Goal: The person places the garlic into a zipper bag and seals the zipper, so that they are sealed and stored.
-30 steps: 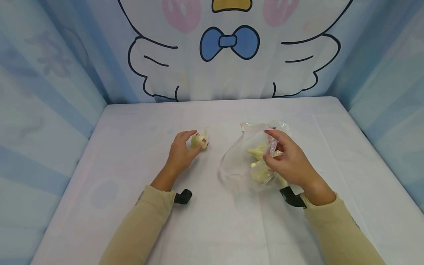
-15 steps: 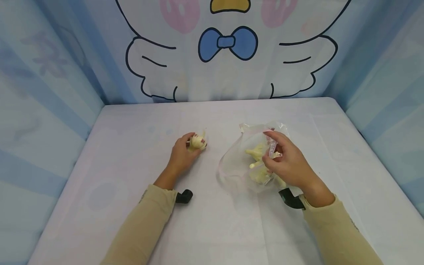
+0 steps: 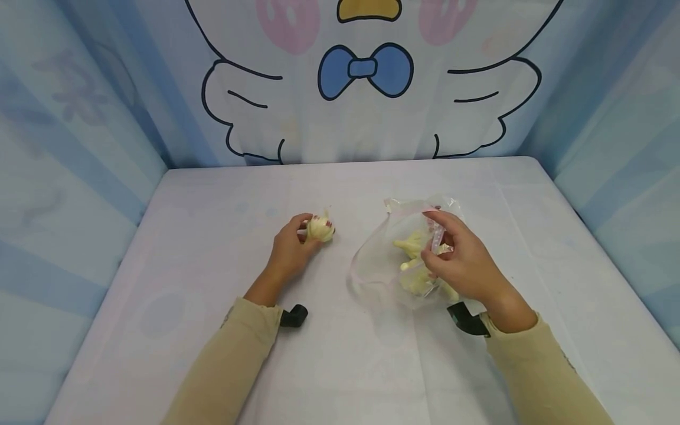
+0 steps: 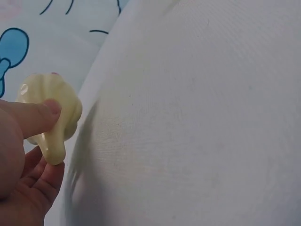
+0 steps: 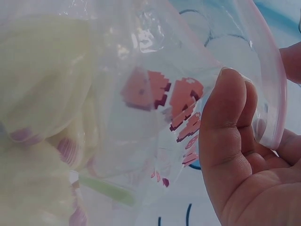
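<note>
A pale yellow garlic bulb with reddish marks, smooth like a model, is pinched in my left hand. In the left wrist view the thumb presses on the bulb, and its stem points down towards the fingers. My right hand grips the rim of a clear zip bag between thumb and fingers. Inside the bag lie several more garlic bulbs, partly hidden by my right hand. Up close, the right wrist view has the bag's pink-edged zip strip and red print.
A white cloth-covered table lies under both hands. Behind it hangs a curtain with a blue bow tie drawing. Blue patterned curtains close off both sides. Dark camera mounts stick out from the wrists.
The garlic bulb has turned within my left hand, and its reddish marks face differently. My right hand and the bag stay almost where they were.
</note>
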Demonstrator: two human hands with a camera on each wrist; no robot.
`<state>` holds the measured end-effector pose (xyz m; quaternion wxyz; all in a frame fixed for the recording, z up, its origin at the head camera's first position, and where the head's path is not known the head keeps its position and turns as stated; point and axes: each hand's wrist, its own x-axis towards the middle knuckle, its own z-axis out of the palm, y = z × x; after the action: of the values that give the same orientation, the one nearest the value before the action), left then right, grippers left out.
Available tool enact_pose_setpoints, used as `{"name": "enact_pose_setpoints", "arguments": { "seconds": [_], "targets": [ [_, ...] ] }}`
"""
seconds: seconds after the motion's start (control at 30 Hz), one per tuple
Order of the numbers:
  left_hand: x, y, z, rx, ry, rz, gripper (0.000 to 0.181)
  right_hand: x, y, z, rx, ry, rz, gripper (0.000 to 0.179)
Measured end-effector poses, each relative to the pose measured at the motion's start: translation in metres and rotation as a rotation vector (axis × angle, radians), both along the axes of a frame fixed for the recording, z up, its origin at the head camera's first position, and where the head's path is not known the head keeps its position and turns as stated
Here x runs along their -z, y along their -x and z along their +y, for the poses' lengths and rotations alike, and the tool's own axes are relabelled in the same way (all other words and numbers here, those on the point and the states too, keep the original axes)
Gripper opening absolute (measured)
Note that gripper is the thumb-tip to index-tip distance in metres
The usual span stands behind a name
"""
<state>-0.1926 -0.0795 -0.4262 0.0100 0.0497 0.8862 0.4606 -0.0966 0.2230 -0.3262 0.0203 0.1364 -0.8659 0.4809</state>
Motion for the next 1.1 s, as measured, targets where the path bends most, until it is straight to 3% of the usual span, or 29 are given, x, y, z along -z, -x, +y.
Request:
{"name": "enact_pose_setpoints", "arguments": {
  "seconds": [0.23, 0.53, 0.7, 0.87, 1.1],
  "targets": [
    [-0.011, -0.006, 0.001, -0.02, -0.023, -0.005, 0.052, 0.0, 0.0, 0.0, 0.006, -0.019, 0.012, 0.063],
    [-0.045, -0.016, -0.001, -0.035, -0.039, 0.022, 0.032, 0.002, 0.001, 0.0, 0.006, -0.027, 0.013, 0.063],
    [-0.062, -0.023, -0.002, -0.035, -0.101, 0.09, 0.027, 0.002, 0.002, 0.0, 0.002, -0.025, 0.017, 0.062],
    [-0.078, -0.029, -0.001, -0.002, -0.146, 0.144, 0.026, 0.001, 0.002, 0.0, 0.005, -0.018, 0.008, 0.062],
    [-0.097, -0.039, -0.002, 0.067, -0.163, 0.089, 0.028, 0.0, 0.001, -0.001, 0.013, -0.031, 0.003, 0.062]
  ]
}}
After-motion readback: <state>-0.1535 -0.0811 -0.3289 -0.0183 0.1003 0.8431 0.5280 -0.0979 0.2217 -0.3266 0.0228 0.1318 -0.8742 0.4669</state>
